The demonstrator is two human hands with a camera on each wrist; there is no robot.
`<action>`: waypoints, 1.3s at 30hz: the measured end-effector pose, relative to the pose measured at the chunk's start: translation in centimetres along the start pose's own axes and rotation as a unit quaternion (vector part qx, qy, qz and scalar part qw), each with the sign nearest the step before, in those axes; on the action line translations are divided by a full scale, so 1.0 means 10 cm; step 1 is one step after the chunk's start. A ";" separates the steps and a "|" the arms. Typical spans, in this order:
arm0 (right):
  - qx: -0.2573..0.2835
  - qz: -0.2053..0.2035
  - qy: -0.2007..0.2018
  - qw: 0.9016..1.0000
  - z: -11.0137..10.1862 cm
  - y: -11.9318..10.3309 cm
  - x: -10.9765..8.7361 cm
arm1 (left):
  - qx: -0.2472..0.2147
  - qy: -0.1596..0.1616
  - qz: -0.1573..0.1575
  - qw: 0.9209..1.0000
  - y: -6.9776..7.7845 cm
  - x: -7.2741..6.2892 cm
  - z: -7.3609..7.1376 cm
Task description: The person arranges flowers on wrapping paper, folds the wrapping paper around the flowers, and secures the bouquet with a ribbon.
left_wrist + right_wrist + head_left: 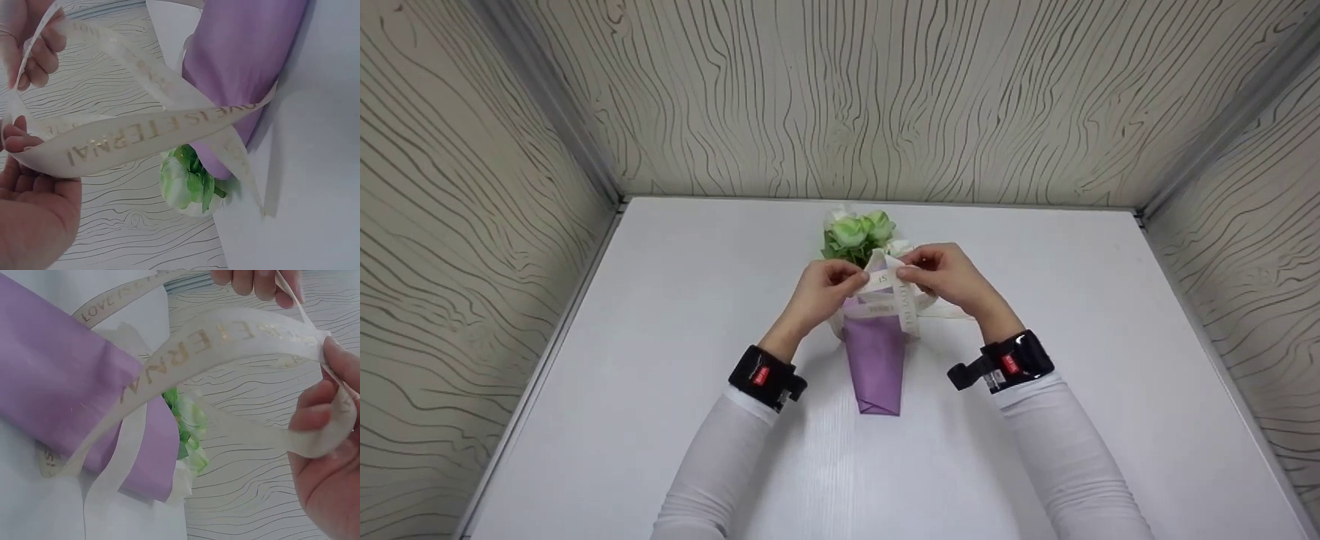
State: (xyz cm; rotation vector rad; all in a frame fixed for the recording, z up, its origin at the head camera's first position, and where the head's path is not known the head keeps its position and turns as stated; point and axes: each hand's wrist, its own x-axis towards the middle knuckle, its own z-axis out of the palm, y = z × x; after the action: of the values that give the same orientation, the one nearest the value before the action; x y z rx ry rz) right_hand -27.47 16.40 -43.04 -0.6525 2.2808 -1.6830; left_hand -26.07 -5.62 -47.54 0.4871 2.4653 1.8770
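Note:
On the white table lies a bouquet in a purple wrapper, its green and white flowers toward the back wall. A cream ribbon with gold lettering passes around the wrapper and rises in loops above it. My left hand pinches the ribbon between thumb and fingers, left of the bouquet's middle. Opposite it, my right hand pinches another part of the ribbon. In the right wrist view a ribbon loop curves around the right fingers. One loose tail crosses the wrapper there.
The white tabletop extends on both sides of the bouquet. Wood-grain patterned panels stand behind and at both sides. Each wrist wears a black strap; the right one has a loose end sticking out.

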 end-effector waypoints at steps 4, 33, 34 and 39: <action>-0.041 -0.035 0.024 0.998 0.01 0.01 -0.02 | 0.004 0.006 0.004 1.000 0.10 -0.09 -0.04; 0.060 -0.058 0.018 0.996 0.11 0.05 0.00 | 0.023 0.021 0.008 0.999 -0.07 -0.08 0.01; 0.061 -0.059 0.017 0.996 0.11 0.06 0.00 | 0.022 0.023 0.010 0.999 -0.06 -0.08 0.01; 0.068 -0.034 0.012 0.997 0.09 0.22 0.04 | 0.018 0.026 0.017 0.999 -0.06 -0.08 0.01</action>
State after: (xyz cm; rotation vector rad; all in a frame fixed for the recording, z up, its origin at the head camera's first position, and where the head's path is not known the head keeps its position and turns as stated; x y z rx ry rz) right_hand -27.89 15.98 -45.32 -0.6916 2.1598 -1.8671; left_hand -25.40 -5.90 -48.31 0.4911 2.5438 1.8832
